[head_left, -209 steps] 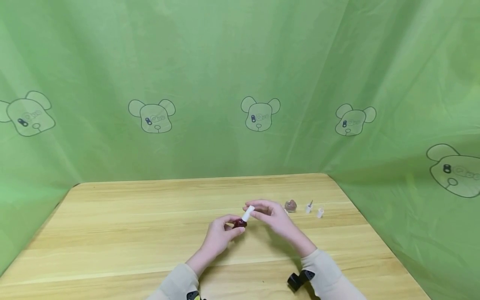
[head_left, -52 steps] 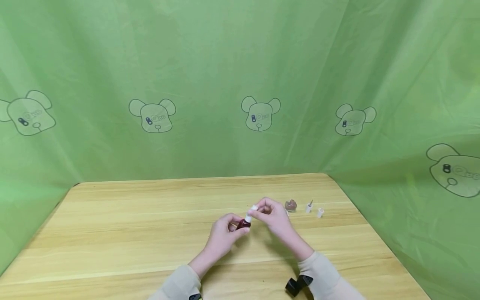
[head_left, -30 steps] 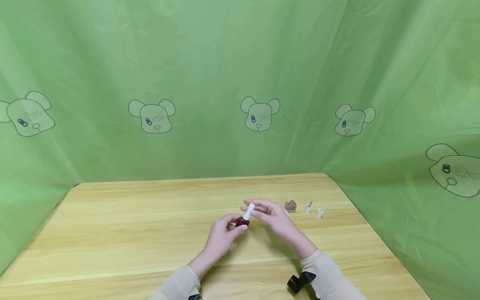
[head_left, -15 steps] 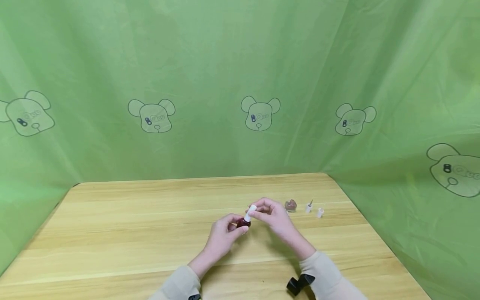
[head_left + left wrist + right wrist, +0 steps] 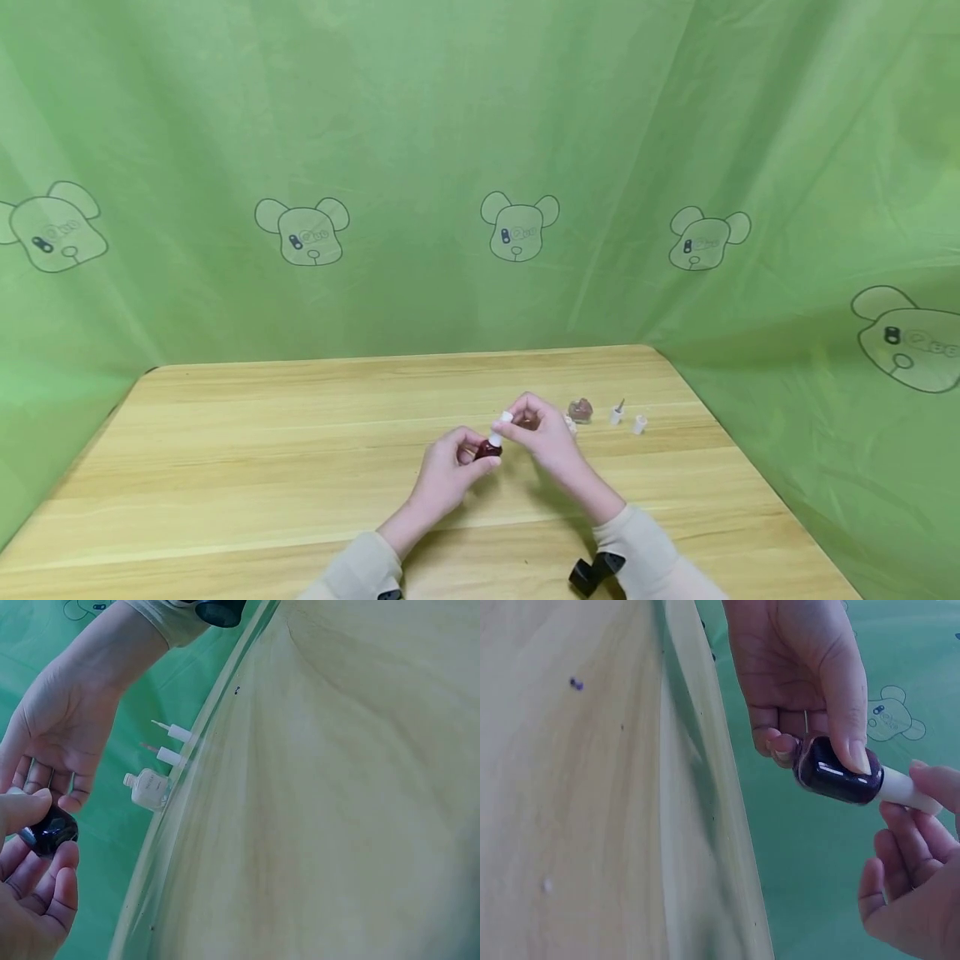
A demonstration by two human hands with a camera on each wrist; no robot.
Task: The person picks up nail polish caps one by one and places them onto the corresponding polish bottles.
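Note:
A dark red nail polish bottle is held tilted above the table, its white cap sitting at the neck. My left hand grips the glass body, thumb on one side and fingertips on the other, as the right wrist view shows. My right hand pinches the cap between thumb and fingers. In the left wrist view the dark bottle body shows between the left thumb and fingers, with most of the cap hidden behind the thumb.
Right of the hands stands a pinkish nail polish bottle. A pale bottle is partly hidden behind my right hand in the head view. Two white brush caps stand farther right, brushes up. Green cloth hangs around the wooden table.
The right fingers stretched out and curled back on the cap repeatedly; now they are curled in. The bottle has shifted slightly right since the earliest frame, and the left hand keeps its grip.

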